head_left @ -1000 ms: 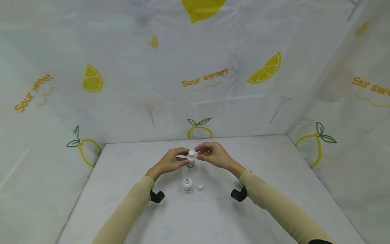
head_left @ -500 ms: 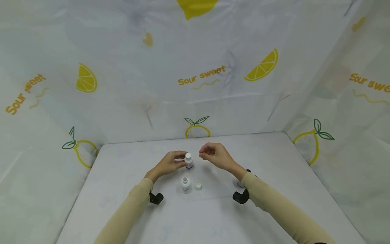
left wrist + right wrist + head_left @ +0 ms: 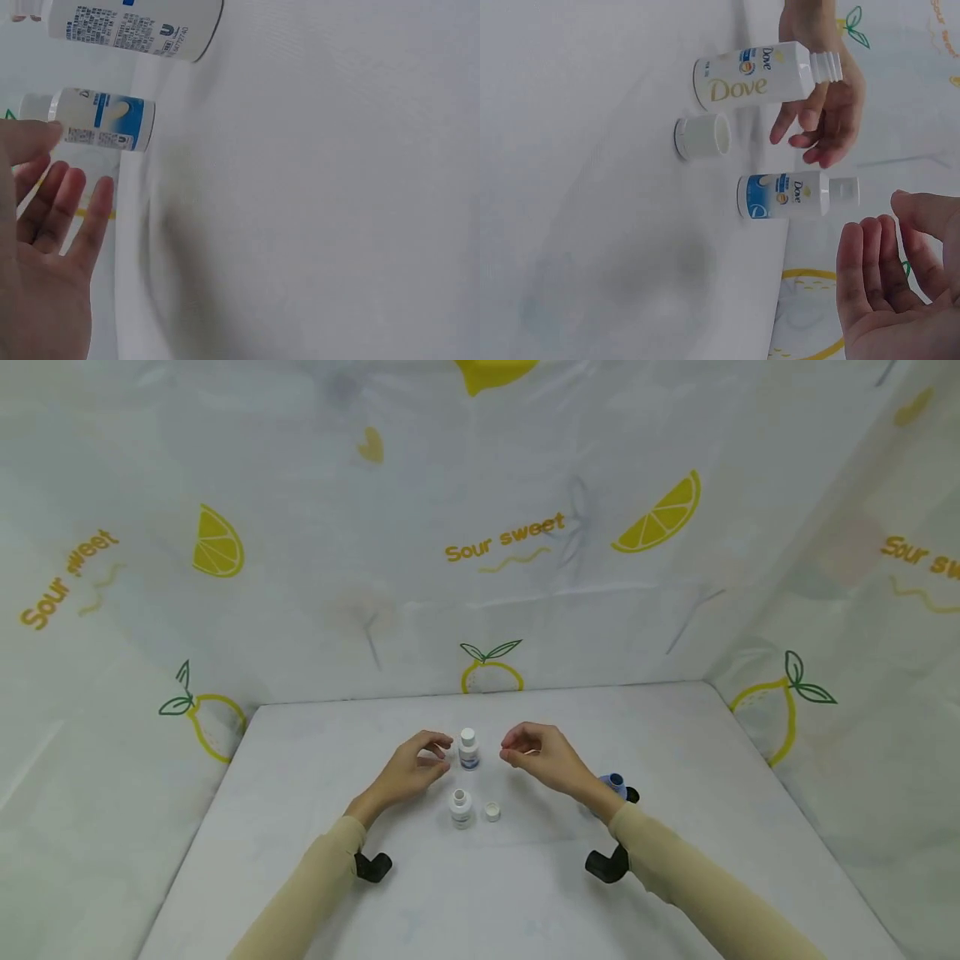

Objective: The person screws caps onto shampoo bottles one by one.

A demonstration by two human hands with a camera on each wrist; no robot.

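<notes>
A capped white Dove bottle with a blue label (image 3: 468,750) stands upright between my two hands. My left hand (image 3: 408,770) is just left of it, fingers loosely bent and holding nothing. To its right, my right hand (image 3: 546,755) hovers with thumb and fingertips near each other, and nothing shows between them in the right wrist view. Nearer to me stands a second white Dove bottle (image 3: 754,77) with gold lettering, its threaded neck uncapped. A loose white cap (image 3: 703,136) rests on the table beside that bottle, open side up.
A blue bottle with an open neck (image 3: 613,783) stands beyond my right wrist, partly hidden by the forearm. The white table (image 3: 480,902) meets lemon-printed sheeting (image 3: 337,635) at the back and sides. Black camera mounts (image 3: 372,866) stick out from both wrists.
My left hand has let go of the capped bottle and drawn back to the left. My right hand has moved right, away from that bottle. More of the blue bottle now shows.
</notes>
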